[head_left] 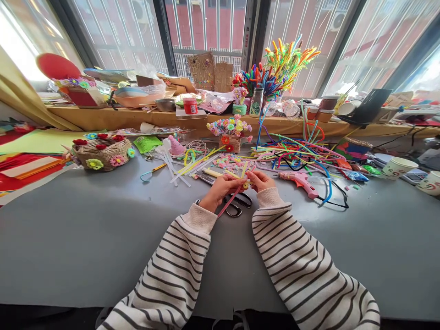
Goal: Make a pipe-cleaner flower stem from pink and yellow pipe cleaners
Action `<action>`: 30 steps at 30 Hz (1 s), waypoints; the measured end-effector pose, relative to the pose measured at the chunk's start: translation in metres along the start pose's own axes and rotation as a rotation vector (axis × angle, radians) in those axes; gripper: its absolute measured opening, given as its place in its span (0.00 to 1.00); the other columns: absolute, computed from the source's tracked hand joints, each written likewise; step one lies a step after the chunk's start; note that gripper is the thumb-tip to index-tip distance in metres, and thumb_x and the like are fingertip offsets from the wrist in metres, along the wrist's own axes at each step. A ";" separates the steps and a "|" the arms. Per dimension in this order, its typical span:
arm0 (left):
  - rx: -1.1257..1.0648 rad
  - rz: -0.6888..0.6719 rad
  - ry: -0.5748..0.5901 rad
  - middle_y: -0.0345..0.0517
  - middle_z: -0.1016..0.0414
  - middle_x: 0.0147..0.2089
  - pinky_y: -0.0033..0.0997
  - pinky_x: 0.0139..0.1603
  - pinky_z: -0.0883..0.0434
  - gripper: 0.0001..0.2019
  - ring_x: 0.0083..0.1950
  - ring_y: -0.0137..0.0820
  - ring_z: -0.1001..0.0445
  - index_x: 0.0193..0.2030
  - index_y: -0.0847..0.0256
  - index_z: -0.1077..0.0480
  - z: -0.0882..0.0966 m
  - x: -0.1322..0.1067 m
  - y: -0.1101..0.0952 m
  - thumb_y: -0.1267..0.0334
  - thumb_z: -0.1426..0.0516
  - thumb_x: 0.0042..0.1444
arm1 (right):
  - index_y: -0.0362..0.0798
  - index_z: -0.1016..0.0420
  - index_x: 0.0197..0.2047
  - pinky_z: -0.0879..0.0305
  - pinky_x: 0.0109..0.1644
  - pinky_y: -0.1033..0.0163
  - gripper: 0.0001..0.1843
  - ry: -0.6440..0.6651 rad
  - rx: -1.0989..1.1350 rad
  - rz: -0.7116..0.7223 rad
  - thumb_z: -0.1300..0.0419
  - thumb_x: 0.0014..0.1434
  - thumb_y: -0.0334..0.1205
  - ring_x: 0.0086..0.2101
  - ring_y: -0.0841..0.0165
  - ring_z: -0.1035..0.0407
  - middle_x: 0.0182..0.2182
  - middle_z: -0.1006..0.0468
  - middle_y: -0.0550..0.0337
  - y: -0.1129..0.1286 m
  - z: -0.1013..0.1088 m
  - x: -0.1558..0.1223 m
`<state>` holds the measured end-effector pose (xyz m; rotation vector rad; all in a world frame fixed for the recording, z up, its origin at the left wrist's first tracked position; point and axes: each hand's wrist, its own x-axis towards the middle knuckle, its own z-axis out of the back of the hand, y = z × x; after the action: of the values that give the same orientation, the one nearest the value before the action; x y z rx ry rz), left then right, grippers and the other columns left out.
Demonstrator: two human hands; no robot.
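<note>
My left hand point(223, 187) is closed in a pinch on a pink pipe cleaner point(228, 203), whose loose end slants down toward my left cuff. My right hand point(261, 181), also pinched shut, meets it from the other side and grips the pink strand near its upper end. Between the fingertips shows a yellow pipe cleaner point(244, 170), partly covered, with a small yellow loop just below. Black-handled scissors point(235, 210) lie on the grey table point(227, 256) under my hands.
A pink glue gun point(302, 182) rests right of my hands, near tangled pipe cleaners point(292, 149). Behind are clear glue sticks point(182, 176) and a small flower box point(231, 143). A woven basket point(103, 156) stands left, paper cups point(399, 167) right.
</note>
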<state>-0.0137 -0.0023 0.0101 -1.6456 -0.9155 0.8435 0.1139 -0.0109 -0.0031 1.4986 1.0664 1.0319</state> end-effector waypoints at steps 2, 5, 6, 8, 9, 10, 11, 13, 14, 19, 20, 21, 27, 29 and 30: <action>-0.033 -0.009 -0.050 0.43 0.29 0.22 0.26 0.33 0.35 0.10 0.25 0.24 0.32 0.23 0.68 0.30 0.000 0.000 -0.001 0.61 0.41 0.34 | 0.44 0.33 0.27 0.43 0.21 0.70 0.18 -0.079 -0.142 0.114 0.42 0.36 0.50 0.20 0.77 0.42 0.23 0.33 0.63 -0.002 -0.001 0.000; -0.116 -0.058 -0.146 0.42 0.30 0.22 0.25 0.34 0.35 0.09 0.25 0.23 0.32 0.22 0.67 0.31 0.000 0.001 -0.001 0.63 0.40 0.33 | 0.43 0.34 0.26 0.43 0.25 0.68 0.18 -0.235 -0.383 0.291 0.45 0.40 0.51 0.21 0.75 0.42 0.21 0.35 0.62 -0.002 -0.002 -0.002; -0.147 -0.077 -0.179 0.41 0.31 0.22 0.25 0.34 0.35 0.08 0.26 0.23 0.32 0.22 0.67 0.31 0.001 0.002 -0.001 0.64 0.40 0.33 | 0.43 0.34 0.25 0.43 0.26 0.67 0.18 -0.241 -0.454 0.342 0.47 0.42 0.51 0.20 0.75 0.43 0.20 0.36 0.63 -0.001 -0.002 -0.004; -0.200 -0.109 -0.238 0.40 0.31 0.22 0.25 0.34 0.35 0.08 0.26 0.22 0.33 0.21 0.67 0.31 0.001 0.002 -0.001 0.65 0.40 0.32 | 0.43 0.34 0.23 0.43 0.26 0.67 0.17 -0.194 -0.569 0.437 0.50 0.46 0.50 0.20 0.76 0.44 0.20 0.37 0.62 0.000 -0.003 -0.007; -0.218 -0.123 -0.264 0.40 0.32 0.22 0.25 0.34 0.35 0.08 0.26 0.22 0.33 0.21 0.67 0.31 0.001 0.003 0.000 0.65 0.40 0.31 | 0.43 0.34 0.24 0.43 0.26 0.67 0.17 -0.182 -0.611 0.483 0.50 0.46 0.50 0.20 0.76 0.45 0.20 0.38 0.62 0.001 -0.003 -0.008; -0.226 -0.137 -0.286 0.40 0.32 0.23 0.25 0.33 0.35 0.08 0.26 0.22 0.33 0.21 0.67 0.31 0.001 0.003 0.000 0.65 0.40 0.31 | 0.43 0.34 0.24 0.43 0.26 0.67 0.16 -0.198 -0.641 0.524 0.49 0.46 0.50 0.20 0.76 0.46 0.21 0.39 0.62 0.001 -0.002 -0.009; -0.229 -0.152 -0.309 0.41 0.32 0.23 0.25 0.33 0.35 0.08 0.26 0.22 0.33 0.21 0.67 0.31 0.001 0.004 0.000 0.65 0.40 0.31 | 0.43 0.34 0.26 0.43 0.25 0.67 0.17 -0.243 -0.661 0.557 0.48 0.44 0.50 0.20 0.76 0.46 0.22 0.39 0.61 0.002 -0.002 -0.009; -0.226 -0.185 -0.344 0.41 0.31 0.23 0.25 0.34 0.35 0.08 0.27 0.23 0.33 0.21 0.67 0.31 0.001 0.005 0.001 0.65 0.40 0.31 | 0.43 0.34 0.27 0.43 0.24 0.67 0.17 -0.319 -0.681 0.583 0.46 0.43 0.50 0.20 0.76 0.47 0.24 0.40 0.60 0.001 -0.002 -0.009; -0.222 -0.196 -0.354 0.41 0.31 0.23 0.26 0.34 0.35 0.09 0.27 0.23 0.33 0.21 0.67 0.31 0.001 0.005 0.001 0.64 0.40 0.31 | 0.43 0.34 0.26 0.44 0.24 0.67 0.17 -0.313 -0.684 0.584 0.46 0.43 0.50 0.20 0.76 0.47 0.24 0.41 0.60 0.000 -0.002 -0.009; -0.193 -0.166 -0.288 0.42 0.30 0.24 0.26 0.35 0.35 0.09 0.28 0.23 0.33 0.22 0.67 0.31 -0.001 0.004 0.001 0.64 0.40 0.32 | 0.44 0.31 0.25 0.44 0.25 0.67 0.14 -0.035 -0.630 0.524 0.49 0.48 0.46 0.20 0.75 0.44 0.21 0.37 0.61 -0.007 -0.007 -0.008; -0.190 -0.158 -0.273 0.42 0.30 0.25 0.26 0.35 0.35 0.08 0.28 0.23 0.33 0.23 0.66 0.31 -0.001 0.004 0.002 0.65 0.40 0.32 | 0.44 0.31 0.25 0.44 0.27 0.67 0.14 -0.008 -0.594 0.505 0.49 0.47 0.46 0.21 0.74 0.43 0.22 0.36 0.60 -0.008 -0.008 -0.008; -0.186 -0.153 -0.263 0.42 0.30 0.25 0.26 0.35 0.35 0.08 0.29 0.24 0.33 0.23 0.66 0.30 -0.001 0.004 0.002 0.65 0.40 0.32 | 0.44 0.31 0.26 0.43 0.28 0.67 0.14 0.008 -0.552 0.479 0.48 0.47 0.46 0.23 0.73 0.41 0.23 0.34 0.59 -0.009 -0.008 -0.008; -0.169 -0.172 -0.229 0.43 0.30 0.25 0.27 0.37 0.36 0.08 0.31 0.26 0.32 0.23 0.67 0.30 -0.003 0.002 0.001 0.65 0.41 0.33 | 0.46 0.32 0.22 0.48 0.20 0.68 0.15 0.116 -0.289 0.210 0.48 0.43 0.50 0.16 0.76 0.45 0.14 0.38 0.66 -0.008 -0.005 -0.003; -0.184 -0.172 -0.233 0.42 0.29 0.25 0.27 0.37 0.36 0.08 0.30 0.25 0.32 0.23 0.67 0.30 -0.004 0.002 0.001 0.65 0.40 0.32 | 0.46 0.34 0.20 0.53 0.16 0.69 0.15 0.151 -0.165 0.108 0.46 0.40 0.51 0.13 0.78 0.50 0.10 0.43 0.69 -0.008 -0.007 -0.002; -0.196 -0.171 -0.236 0.42 0.30 0.24 0.26 0.36 0.36 0.08 0.29 0.25 0.32 0.22 0.67 0.31 -0.005 0.003 0.001 0.66 0.40 0.32 | 0.46 0.35 0.19 0.55 0.15 0.70 0.16 0.161 -0.080 0.043 0.44 0.37 0.52 0.12 0.79 0.52 0.09 0.44 0.70 -0.008 -0.010 -0.002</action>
<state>-0.0085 -0.0022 0.0103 -1.6274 -1.3193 0.8632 0.1032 -0.0097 -0.0100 1.3973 1.0952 1.2284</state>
